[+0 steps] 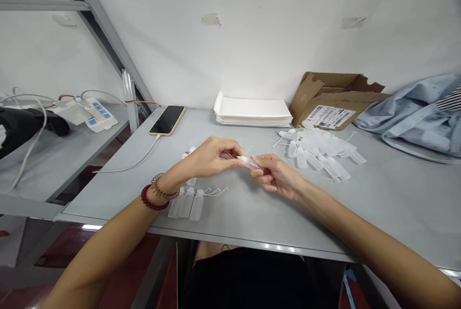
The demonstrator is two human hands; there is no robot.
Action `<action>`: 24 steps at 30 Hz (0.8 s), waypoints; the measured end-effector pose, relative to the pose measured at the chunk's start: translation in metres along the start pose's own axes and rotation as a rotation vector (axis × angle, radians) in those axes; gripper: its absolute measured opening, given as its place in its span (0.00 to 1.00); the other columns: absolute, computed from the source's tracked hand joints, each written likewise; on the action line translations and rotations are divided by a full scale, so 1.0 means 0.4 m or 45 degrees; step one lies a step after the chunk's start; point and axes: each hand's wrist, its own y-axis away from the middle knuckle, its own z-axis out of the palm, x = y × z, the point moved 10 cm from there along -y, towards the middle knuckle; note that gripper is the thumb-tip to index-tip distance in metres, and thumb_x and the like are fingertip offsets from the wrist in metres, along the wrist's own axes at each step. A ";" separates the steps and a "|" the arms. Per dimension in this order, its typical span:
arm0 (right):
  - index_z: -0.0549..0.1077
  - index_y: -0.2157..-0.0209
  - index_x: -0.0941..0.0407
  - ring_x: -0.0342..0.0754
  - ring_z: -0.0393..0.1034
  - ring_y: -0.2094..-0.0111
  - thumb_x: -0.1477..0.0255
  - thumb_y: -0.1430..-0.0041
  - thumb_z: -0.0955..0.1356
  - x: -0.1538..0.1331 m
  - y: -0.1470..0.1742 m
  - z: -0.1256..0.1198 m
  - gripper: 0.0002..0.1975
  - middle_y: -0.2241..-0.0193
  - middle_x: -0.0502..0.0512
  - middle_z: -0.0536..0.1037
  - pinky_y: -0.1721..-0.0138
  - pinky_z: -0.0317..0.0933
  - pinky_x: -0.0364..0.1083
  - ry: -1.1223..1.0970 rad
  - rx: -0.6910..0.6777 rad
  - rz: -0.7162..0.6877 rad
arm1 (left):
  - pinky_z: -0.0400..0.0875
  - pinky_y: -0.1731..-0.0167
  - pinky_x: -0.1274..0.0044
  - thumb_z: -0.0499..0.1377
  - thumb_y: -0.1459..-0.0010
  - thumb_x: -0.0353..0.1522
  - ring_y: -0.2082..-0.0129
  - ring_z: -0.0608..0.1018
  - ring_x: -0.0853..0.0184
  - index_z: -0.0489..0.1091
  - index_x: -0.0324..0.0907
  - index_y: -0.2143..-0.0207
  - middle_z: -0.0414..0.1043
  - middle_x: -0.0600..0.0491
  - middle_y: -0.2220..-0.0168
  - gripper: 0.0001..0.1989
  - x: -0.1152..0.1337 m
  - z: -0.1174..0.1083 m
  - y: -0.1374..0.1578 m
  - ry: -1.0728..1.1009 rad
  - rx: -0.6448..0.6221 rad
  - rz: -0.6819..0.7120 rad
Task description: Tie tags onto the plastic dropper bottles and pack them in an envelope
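Note:
A small translucent plastic squeeze bottle (251,163) with a white top is held level above the middle of the table. My right hand (279,174) is closed around its body. My left hand (212,157) pinches at the white top with thumb and fingers; the exact contact is partly hidden by the fingertips. Below my left wrist, several similar bottles (196,205) lie side by side, with thin white strap-like pieces (218,191) at their necks. A few more are partly covered by that hand. To the right is a loose pile of bottles (317,148).
Behind my hands, a stack of white envelopes (254,109) lies against the wall. An opened cardboard box (331,102) and a light blue cloth (414,112) are at the back right. A phone (168,120) with a white cable (137,163) lies at left, beside a metal rack post (130,100).

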 end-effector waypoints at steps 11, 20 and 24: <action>0.68 0.69 0.57 0.38 0.53 0.82 0.56 0.41 0.63 -0.063 0.018 0.002 0.17 0.78 0.46 0.60 0.83 0.59 0.41 0.667 0.242 -0.403 | 0.68 0.74 0.80 0.55 0.41 0.41 0.76 0.74 0.71 0.72 0.36 0.69 0.71 0.53 0.78 0.16 -0.049 0.019 -0.005 0.022 -0.079 -0.152; 0.71 0.63 0.57 0.44 0.63 0.78 0.61 0.40 0.63 -0.259 0.112 -0.090 0.14 0.74 0.54 0.74 0.73 0.58 0.46 1.424 0.738 -0.762 | 0.72 0.72 0.79 0.59 0.45 0.40 0.72 0.76 0.71 0.72 0.37 0.63 0.74 0.50 0.68 0.14 -0.050 -0.062 -0.008 0.084 0.233 -0.186; 0.72 0.65 0.54 0.50 0.67 0.75 0.63 0.45 0.66 -0.384 0.240 -0.263 0.10 0.69 0.57 0.76 0.64 0.60 0.54 1.669 1.364 -0.819 | 0.70 0.74 0.80 0.57 0.42 0.39 0.73 0.75 0.72 0.71 0.37 0.64 0.74 0.50 0.68 0.13 -0.072 -0.104 -0.003 0.077 0.329 -0.229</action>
